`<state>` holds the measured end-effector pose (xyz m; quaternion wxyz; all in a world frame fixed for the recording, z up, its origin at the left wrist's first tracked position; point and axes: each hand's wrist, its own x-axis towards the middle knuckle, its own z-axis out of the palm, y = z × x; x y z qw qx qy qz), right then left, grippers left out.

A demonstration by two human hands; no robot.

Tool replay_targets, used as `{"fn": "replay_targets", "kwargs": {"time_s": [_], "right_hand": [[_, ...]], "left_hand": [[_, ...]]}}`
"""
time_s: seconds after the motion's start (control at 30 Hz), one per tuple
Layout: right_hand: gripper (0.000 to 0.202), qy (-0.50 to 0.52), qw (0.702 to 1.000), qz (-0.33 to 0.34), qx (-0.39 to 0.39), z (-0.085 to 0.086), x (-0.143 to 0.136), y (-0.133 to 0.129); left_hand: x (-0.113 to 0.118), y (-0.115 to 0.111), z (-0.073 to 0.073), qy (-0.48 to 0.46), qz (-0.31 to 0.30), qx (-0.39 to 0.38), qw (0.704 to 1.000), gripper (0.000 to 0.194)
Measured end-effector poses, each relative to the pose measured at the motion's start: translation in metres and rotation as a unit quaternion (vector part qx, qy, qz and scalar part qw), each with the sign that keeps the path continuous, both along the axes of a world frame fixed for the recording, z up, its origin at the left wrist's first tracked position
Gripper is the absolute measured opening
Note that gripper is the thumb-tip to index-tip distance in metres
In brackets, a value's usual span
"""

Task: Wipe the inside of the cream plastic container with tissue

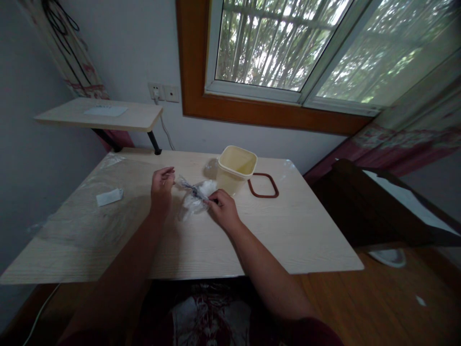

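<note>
My right hand [224,206] is closed at the right edge of a crumpled clear plastic bag [194,204], pinching something dark and small that I cannot make out. A dark, twisted strand [196,191] lies across the bag. To the left of it, my left hand [163,185] is raised over the table, its fingers curled; whether they hold anything is too small to tell. Behind the right hand stands a cream square bin [236,168], open at the top. A reddish-brown square ring [264,185] lies flat beside the bin.
The pale wooden table [281,240] carries a white slip [109,197] on clear film at the left. A raised shelf [133,115] stands at the back left. Wall and window lie behind; a dark piece of furniture [345,206] is at the right.
</note>
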<state>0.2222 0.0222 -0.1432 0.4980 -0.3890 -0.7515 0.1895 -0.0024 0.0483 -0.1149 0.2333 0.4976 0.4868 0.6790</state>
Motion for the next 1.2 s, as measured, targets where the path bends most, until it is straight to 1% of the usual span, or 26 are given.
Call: {"fn": "replay_targets", "kwargs": {"time_s": [0.07,0.17,0.23,0.3,0.37,0.43,0.57,0.7,0.83,1.0,1.1,1.2], "right_hand": [[0.015,0.006,1.0,0.001,-0.004,0.001,0.0,-0.001],[0.014,0.019,1.0,-0.004,-0.007,0.003,0.0,-0.001],[0.014,0.026,1.0,-0.012,-0.012,0.003,0.001,-0.002],[0.014,0.032,0.999,-0.017,-0.017,0.004,0.001,-0.003],[0.014,0.036,0.999,-0.015,-0.019,0.005,0.001,-0.004],[0.013,0.041,0.999,-0.009,-0.018,0.006,0.0,-0.004],[0.013,0.052,0.998,-0.018,-0.015,0.005,0.0,-0.004],[0.014,0.051,0.998,-0.034,-0.026,0.005,0.001,-0.003],[0.012,0.048,0.998,-0.037,-0.018,0.007,0.001,-0.003],[0.01,0.033,0.999,-0.021,-0.004,0.01,0.0,-0.002],[0.01,0.026,1.0,-0.017,-0.006,0.01,-0.001,-0.003],[0.011,0.034,0.999,-0.022,-0.009,0.009,-0.001,-0.004]], "left_hand": [[0.002,-0.006,0.003,0.128,-0.029,0.043,0.99,0.029],[0.006,-0.012,0.003,0.304,-0.073,0.1,0.945,0.03],[0.008,-0.011,-0.001,0.374,-0.077,0.11,0.918,0.031],[0.01,-0.008,-0.006,0.41,-0.068,0.102,0.904,0.032],[0.009,-0.004,-0.01,0.422,-0.06,0.092,0.9,0.03],[0.008,0.0,-0.012,0.412,-0.064,0.086,0.905,0.026],[0.004,0.003,-0.012,0.379,-0.097,0.062,0.918,0.017],[0.003,0.002,-0.011,0.36,-0.109,0.028,0.926,0.016],[0.003,0.001,-0.01,0.361,-0.097,0.029,0.927,0.015],[-0.001,0.002,-0.01,0.403,-0.073,0.042,0.911,0.018],[-0.003,0.003,-0.01,0.393,-0.062,0.044,0.917,0.018],[-0.004,0.004,-0.01,0.375,-0.071,0.041,0.924,0.02]]}}
